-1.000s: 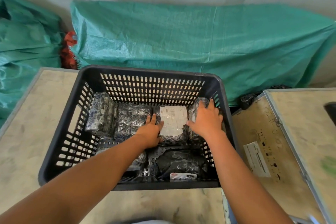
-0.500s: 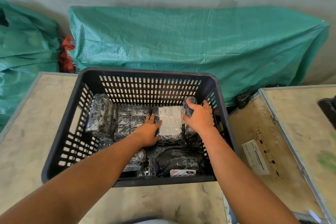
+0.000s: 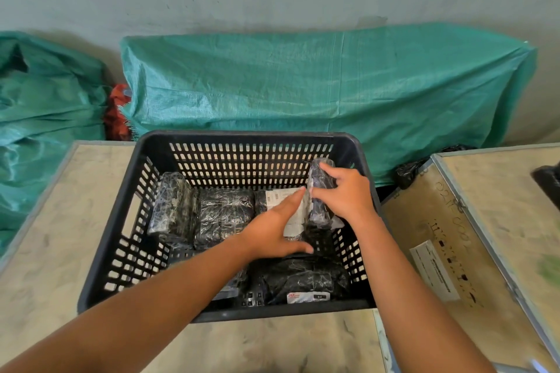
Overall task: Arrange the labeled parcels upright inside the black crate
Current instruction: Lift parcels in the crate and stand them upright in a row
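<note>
A black slotted crate point(image 3: 245, 139) sits on a pale table. Inside, several black wrapped parcels stand in a row along the far wall: one at the left point(image 3: 172, 206), one in the middle point(image 3: 224, 215), and one with a white label point(image 3: 281, 200). My right hand point(image 3: 345, 194) grips a narrow wrapped parcel point(image 3: 319, 188) upright at the row's right end. My left hand point(image 3: 272, 227) lies flat, fingers apart, against the labeled parcel. Another parcel point(image 3: 303, 278) lies flat at the crate's near side, its label facing the front.
A wooden case with a metal rim point(image 3: 454, 221) stands at the right, a white sticker point(image 3: 433, 269) on it. Green tarpaulin-covered heaps point(image 3: 303, 79) line the wall behind. A dark object point(image 3: 548, 179) lies at the far right edge.
My right hand has lifted the rightmost parcel higher and holds it upright. My left hand has slid right across the labeled parcel.
</note>
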A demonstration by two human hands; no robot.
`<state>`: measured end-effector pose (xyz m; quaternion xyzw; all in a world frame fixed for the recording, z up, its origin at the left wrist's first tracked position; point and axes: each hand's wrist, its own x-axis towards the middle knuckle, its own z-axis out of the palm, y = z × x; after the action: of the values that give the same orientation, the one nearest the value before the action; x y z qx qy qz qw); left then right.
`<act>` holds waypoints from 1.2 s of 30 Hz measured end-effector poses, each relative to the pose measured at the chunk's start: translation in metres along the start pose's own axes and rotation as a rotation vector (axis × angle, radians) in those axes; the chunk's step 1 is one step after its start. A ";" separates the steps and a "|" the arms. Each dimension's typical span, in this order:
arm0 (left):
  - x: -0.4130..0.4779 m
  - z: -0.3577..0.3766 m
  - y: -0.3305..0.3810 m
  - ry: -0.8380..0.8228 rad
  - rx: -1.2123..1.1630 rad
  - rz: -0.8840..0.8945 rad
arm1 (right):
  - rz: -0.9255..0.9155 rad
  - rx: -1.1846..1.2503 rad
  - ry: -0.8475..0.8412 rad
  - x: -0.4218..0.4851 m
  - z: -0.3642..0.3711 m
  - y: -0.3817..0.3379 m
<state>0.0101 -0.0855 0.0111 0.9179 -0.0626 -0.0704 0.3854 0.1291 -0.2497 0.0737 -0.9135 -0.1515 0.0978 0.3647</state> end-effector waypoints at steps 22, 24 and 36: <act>0.007 -0.087 0.015 0.590 -0.775 0.001 | -0.122 0.440 -0.363 0.005 -0.013 -0.007; 0.009 -0.091 0.013 0.554 -0.804 -0.042 | -0.134 0.394 -0.380 0.007 -0.012 -0.009; 0.010 -0.039 -0.013 0.350 -0.437 -0.216 | -0.002 0.243 -0.474 -0.003 0.015 0.027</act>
<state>0.0277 -0.0507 0.0275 0.8128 0.1195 0.0367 0.5690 0.1278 -0.2601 0.0443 -0.8145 -0.2208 0.3261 0.4261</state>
